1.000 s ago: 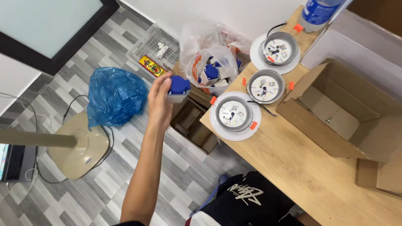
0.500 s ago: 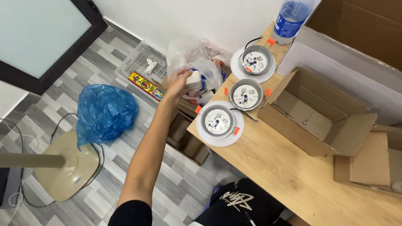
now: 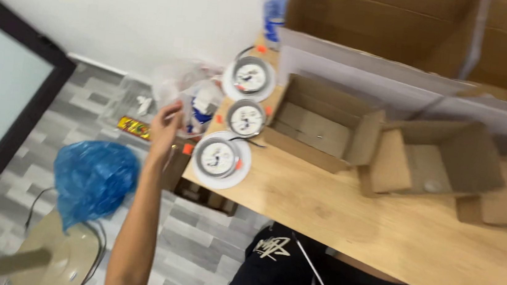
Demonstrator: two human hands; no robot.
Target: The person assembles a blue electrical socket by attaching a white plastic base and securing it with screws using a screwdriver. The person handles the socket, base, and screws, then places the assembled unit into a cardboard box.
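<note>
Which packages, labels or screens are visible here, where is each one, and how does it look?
Small open cardboard box: on the wooden desk, brown, flaps up.
Second open cardboard box: right of the first, brown, tilted.
Large cardboard box: at the desk's back, brown.
Water bottle: back of the desk, clear, blue label.
Clear plastic bag: left of the desk, at the left hand.
Blue plastic bag: on the floor, crumpled.
</note>
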